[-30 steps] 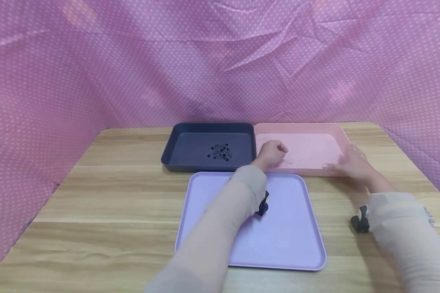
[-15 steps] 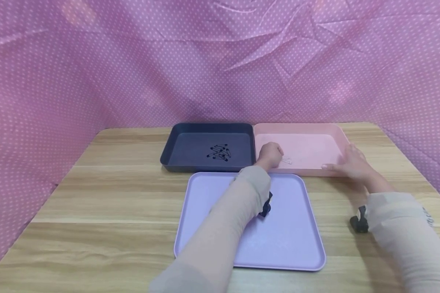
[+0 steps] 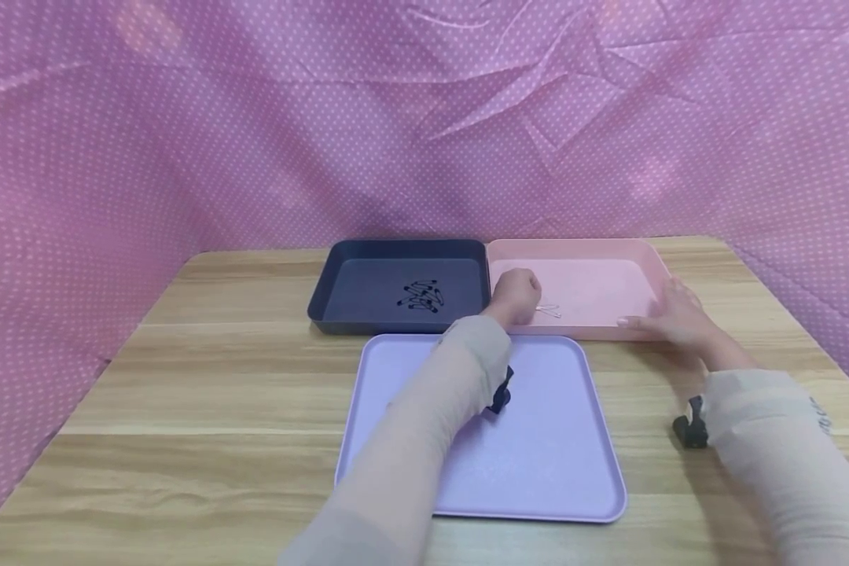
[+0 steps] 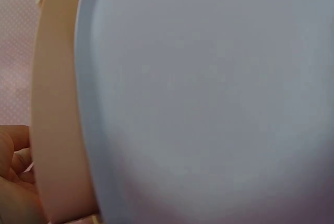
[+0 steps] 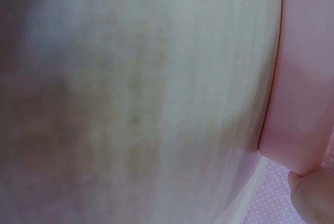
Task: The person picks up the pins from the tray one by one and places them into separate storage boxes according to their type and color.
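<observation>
My left hand point(image 3: 516, 292) is over the left front part of the pink tray point(image 3: 594, 333), its fingers curled. Whether anything sits between the fingertips is hidden. Thin silvery safety pins point(image 3: 549, 310) lie on the tray floor just right of that hand. In the left wrist view the curled left hand point(image 4: 18, 174) shows beside the tray's pink wall point(image 4: 60, 104). At the tray's right front corner my right hand point(image 3: 679, 314) holds the rim, thumb at the front and fingers along the right side. The right wrist view shows only a bit of that hand point(image 5: 315, 195) against the wall.
A dark tray point(image 3: 361, 295) adjoins the pink one on the left, with several black safety pins point(image 3: 421, 296) heaped inside. In front lies a flat lavender tray point(image 3: 538, 456), under my left forearm. All stand on a wooden table point(image 3: 205, 409) before a pink dotted cloth point(image 3: 396, 118).
My left hand has turned and curled, so its fingertips no longer show, and has shifted slightly left. More of the silvery pins shows beside it. The right hand stays on the tray corner.
</observation>
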Demonstrator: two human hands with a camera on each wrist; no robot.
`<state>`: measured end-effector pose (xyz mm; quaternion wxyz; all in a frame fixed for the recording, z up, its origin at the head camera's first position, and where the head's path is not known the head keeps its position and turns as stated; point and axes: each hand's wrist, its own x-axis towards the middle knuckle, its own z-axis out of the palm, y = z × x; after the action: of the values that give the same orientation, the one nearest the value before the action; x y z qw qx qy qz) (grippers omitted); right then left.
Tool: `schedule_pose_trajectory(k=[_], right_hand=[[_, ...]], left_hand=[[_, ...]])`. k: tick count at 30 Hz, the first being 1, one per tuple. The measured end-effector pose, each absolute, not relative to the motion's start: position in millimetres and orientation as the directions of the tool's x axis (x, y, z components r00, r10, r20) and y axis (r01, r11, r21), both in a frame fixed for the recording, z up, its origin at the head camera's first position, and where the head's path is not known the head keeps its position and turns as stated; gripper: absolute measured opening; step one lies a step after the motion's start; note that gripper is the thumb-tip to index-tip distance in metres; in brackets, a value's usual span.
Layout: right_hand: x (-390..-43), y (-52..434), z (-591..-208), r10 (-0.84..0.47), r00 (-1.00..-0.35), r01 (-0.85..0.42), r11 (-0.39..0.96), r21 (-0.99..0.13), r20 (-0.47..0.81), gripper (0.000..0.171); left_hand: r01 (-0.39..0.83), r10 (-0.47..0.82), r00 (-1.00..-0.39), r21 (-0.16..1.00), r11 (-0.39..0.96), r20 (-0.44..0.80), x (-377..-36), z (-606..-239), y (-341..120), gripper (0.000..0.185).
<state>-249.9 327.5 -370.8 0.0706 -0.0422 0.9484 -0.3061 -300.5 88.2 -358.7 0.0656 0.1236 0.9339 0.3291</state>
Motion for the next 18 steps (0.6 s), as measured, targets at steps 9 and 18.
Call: schedule_pose_trajectory(k=[9, 18], right_hand=[[-250, 328, -373, -0.134, -0.987, -0.054, 0.804, -0.592, -0.092, 0.109], [-252, 329, -374, -0.143, -0.987, -0.074, 0.805, -0.588, -0.072, 0.109]], left_hand=[[0.306, 0.372, -0.928, 0.616, 0.726, 0.022, -289, -341, 75, 0.009], [0.339, 0.420, -0.907, 0.617, 0.710, 0.015, -282, -334, 47, 0.006]])
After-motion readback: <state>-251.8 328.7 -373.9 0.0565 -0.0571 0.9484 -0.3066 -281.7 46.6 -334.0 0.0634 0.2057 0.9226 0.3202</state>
